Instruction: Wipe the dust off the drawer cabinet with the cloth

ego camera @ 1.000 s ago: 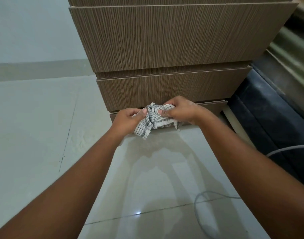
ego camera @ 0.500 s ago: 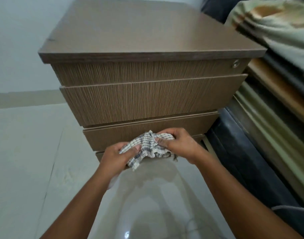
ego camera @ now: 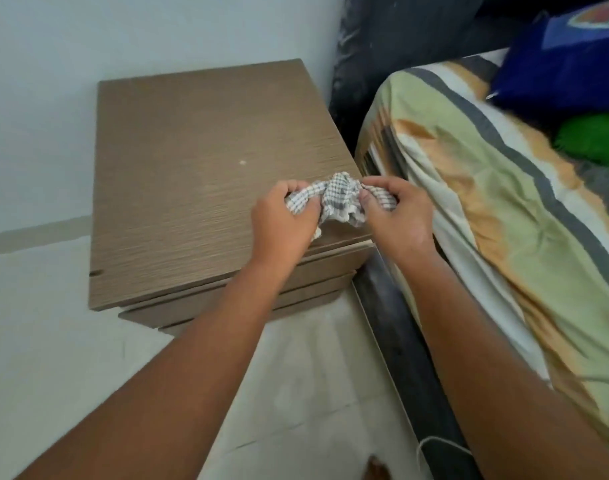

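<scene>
Both hands, left hand (ego camera: 282, 216) and right hand (ego camera: 398, 216), grip the bunched checked cloth (ego camera: 337, 199) with curled fingers, centre frame, over the drawer cabinet (ego camera: 192, 188) top's right front corner; contact with the top is unclear.

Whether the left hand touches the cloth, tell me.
Touching. The head view shows the left hand gripping one end of the bunched cloth.

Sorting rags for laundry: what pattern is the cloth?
White with a dark checked grid; the cloth shows best in the head view, bunched between both hands.
</scene>
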The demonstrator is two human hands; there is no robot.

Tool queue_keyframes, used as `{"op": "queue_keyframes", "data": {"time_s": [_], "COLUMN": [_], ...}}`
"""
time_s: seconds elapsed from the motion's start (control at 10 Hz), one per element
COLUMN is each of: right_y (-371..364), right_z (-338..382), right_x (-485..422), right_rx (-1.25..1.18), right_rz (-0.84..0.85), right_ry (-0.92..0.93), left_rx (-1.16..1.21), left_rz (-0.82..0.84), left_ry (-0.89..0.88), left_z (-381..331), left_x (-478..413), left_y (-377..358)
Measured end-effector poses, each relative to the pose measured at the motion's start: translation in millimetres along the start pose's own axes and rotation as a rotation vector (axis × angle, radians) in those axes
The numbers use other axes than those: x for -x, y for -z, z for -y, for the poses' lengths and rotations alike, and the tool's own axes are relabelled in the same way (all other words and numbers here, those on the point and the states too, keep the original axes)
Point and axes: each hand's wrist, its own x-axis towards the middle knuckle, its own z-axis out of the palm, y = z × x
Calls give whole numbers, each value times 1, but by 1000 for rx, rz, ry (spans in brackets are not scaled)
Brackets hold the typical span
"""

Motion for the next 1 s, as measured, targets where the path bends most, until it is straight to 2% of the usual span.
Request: {"op": "queue_keyframes", "data": {"time_s": [0.1, 0.2, 0.3, 0.4, 0.5, 0.7, 0.9, 1.0], "right_y": [-12, -21, -22, -21, -23, -24, -13, 22], "right_z": [2, -8, -21, -33, -36, -37, -6, 37], "right_x": [-32, -43, -35, -24, -19, -21, -25, -7], "right_rx": [132, 320, 605, 765, 826, 767, 683, 355], "right_rz": [33, 100, 131, 257, 438, 548, 573, 336], "right_ry": [-22, 68, 136, 184, 192, 213, 93, -15], "left_rx": [-187, -548, -883, -1046, -1182, -1268, -1314, -1092], "left_rz": [35, 81, 150, 346, 521, 604, 599, 348], "left_ry": [30, -31, -300, -434, -427, -437, -300, -324], "left_z": [-1, 8, 12, 12, 13, 17, -9, -29], "left_x": [-37, -49, -47, -47, -47, -39, -43, -11], "left_y": [-25, -37, -45, -49, -45, -39, -39, -2]}}
